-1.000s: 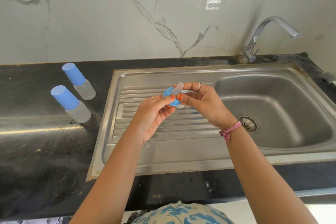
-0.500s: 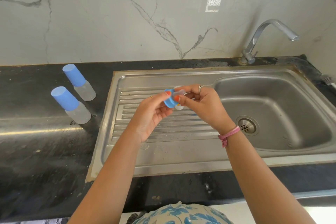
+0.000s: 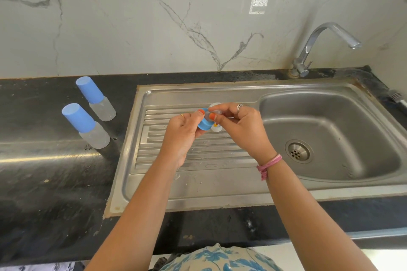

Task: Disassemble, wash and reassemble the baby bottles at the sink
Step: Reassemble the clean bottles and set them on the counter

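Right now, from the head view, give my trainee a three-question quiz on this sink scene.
1. True or false: water is running from the faucet.
2. Which hand grips the blue screw ring? A) left hand B) right hand C) neither
3. Fill in: ___ capped bottles stand on the black counter, left of the sink.

Key
1. False: no stream shows below the spout, and the basin around the drain looks dry.
2. A: the left hand grips the ring, while the right hand pinches the clear nipple at its top.
3. Two: the nearer bottle and the farther bottle, both under blue caps.
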